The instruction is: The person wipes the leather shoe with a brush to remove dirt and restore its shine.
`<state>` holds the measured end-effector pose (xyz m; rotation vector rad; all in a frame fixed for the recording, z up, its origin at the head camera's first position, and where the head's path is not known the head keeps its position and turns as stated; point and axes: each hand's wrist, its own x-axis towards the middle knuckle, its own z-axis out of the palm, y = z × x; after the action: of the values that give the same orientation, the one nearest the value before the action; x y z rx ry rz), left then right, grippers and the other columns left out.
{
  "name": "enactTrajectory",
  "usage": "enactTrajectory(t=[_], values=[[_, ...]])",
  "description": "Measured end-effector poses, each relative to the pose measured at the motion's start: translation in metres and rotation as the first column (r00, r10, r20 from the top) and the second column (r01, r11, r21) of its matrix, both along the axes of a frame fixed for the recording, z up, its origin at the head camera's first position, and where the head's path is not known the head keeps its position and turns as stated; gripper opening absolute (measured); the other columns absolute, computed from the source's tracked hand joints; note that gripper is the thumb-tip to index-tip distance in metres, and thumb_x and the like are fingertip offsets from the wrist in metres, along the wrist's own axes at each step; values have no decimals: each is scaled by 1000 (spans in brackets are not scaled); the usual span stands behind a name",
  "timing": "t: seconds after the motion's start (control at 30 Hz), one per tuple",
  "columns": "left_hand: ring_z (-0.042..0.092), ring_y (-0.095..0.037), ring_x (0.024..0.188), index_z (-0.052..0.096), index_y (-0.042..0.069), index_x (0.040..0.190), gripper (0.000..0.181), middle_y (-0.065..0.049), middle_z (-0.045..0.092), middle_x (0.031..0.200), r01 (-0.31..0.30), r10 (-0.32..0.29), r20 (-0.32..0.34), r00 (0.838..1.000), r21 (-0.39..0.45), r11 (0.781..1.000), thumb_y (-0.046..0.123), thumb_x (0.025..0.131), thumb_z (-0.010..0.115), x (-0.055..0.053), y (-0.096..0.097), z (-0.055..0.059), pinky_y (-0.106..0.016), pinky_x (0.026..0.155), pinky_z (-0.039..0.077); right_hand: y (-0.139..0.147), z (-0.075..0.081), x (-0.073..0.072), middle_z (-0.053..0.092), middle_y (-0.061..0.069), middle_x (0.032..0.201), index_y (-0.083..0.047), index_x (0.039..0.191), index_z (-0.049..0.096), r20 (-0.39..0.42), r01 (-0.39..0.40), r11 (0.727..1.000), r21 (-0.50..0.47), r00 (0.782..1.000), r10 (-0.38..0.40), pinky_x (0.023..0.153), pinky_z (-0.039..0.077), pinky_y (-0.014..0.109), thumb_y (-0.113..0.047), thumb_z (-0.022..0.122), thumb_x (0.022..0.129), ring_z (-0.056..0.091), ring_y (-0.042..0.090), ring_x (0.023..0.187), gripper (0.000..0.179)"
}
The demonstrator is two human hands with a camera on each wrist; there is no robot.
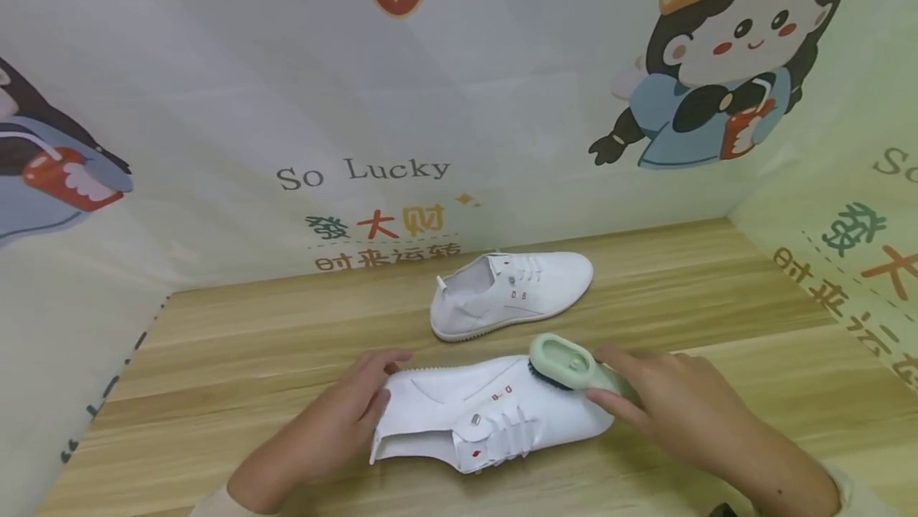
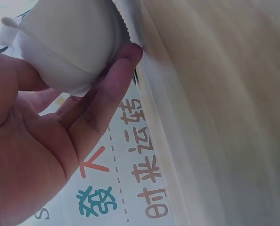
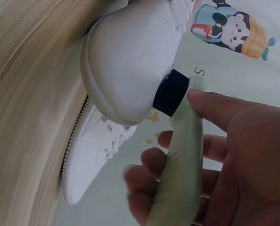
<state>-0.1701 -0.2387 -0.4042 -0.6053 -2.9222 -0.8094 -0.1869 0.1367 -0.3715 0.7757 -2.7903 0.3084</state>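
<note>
A white lace-up shoe lies tilted in front of the person, its opening facing them and its toe to the right. The left hand grips its heel, thumb on the near side and fingers round the sole edge, as the left wrist view shows at the heel. In the right hand is a light green brush, held by its handle. Its dark bristles touch the far side of the shoe's toe part in the right wrist view.
A second white shoe stands upright farther back on the wood-grain surface, toe to the right. Behind it rises a printed backdrop with cartoon figures and lettering, and a similar side panel stands at the right.
</note>
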Motion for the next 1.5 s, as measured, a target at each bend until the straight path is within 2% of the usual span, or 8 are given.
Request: enactTrajectory(t=[0.23, 0.53, 0.8, 1.1, 1.17, 1.27, 1.37, 1.5], values=[[60, -14, 118, 57, 16, 133, 35, 5, 58, 126, 11, -12, -7, 1000, -85, 996, 6, 100, 53, 3, -1, 0, -43, 99, 51, -3, 2, 2, 75, 4, 105, -22, 122, 71, -18, 6, 999, -43, 1000, -7, 67, 56, 46, -47, 70, 91, 72, 24, 87, 40], [62, -8, 105, 61, 19, 126, 34, 8, 61, 119, 23, -38, -108, 993, -135, 991, 5, 95, 60, 6, -1, 5, -35, 88, 55, -6, -1, 4, 72, 1, 97, -26, 122, 73, -75, -39, 995, -91, 997, 32, 66, 56, 41, -46, 74, 87, 69, 18, 79, 40], [60, -6, 107, 59, 18, 121, 32, 8, 64, 120, 62, -67, -55, 996, -93, 994, 2, 94, 57, 5, -2, 5, -35, 91, 53, -11, -3, 8, 72, -4, 94, -31, 120, 73, -131, -83, 991, -105, 989, 69, 60, 53, 32, -49, 76, 84, 66, 9, 73, 41], [46, 1, 65, 61, 21, 127, 39, 7, 67, 117, 72, -69, 64, 996, -40, 997, 3, 93, 58, 5, -3, 11, -22, 68, 46, -14, -5, 13, 61, -10, 81, -31, 116, 75, -216, -140, 983, -118, 970, 112, 51, 35, 18, -49, 80, 78, 42, -6, 60, 42], [49, 1, 69, 63, 22, 131, 43, 6, 67, 122, 83, -80, 88, 993, -26, 996, 2, 94, 57, 5, -3, 12, -23, 70, 48, -15, -6, 14, 61, -10, 81, -31, 116, 75, -221, -150, 981, -125, 968, 120, 50, 34, 17, -50, 79, 79, 41, -6, 60, 42], [59, -3, 96, 63, 24, 134, 47, 5, 66, 131, 99, -97, 111, 989, -9, 995, 1, 94, 55, 4, -3, 11, -31, 88, 52, -15, -8, 15, 60, -10, 81, -31, 116, 75, -226, -153, 980, -131, 967, 121, 50, 34, 16, -50, 80, 78, 41, -7, 60, 42], [58, -11, 114, 63, 23, 135, 48, 3, 65, 133, 96, -99, 137, 986, 28, 995, -2, 94, 54, 4, -3, 10, -40, 97, 52, -16, -10, 15, 61, -10, 81, -31, 115, 75, -237, -154, 979, -134, 964, 119, 50, 34, 16, -49, 81, 77, 41, -6, 60, 42], [63, -10, 104, 63, 21, 135, 47, 0, 65, 133, 81, -92, 166, 982, 72, 994, -3, 96, 53, 3, -3, 10, -36, 88, 55, -17, -9, 14, 61, -9, 80, -30, 115, 75, -253, -156, 979, -135, 960, 118, 50, 35, 16, -48, 82, 77, 42, -5, 59, 42]])
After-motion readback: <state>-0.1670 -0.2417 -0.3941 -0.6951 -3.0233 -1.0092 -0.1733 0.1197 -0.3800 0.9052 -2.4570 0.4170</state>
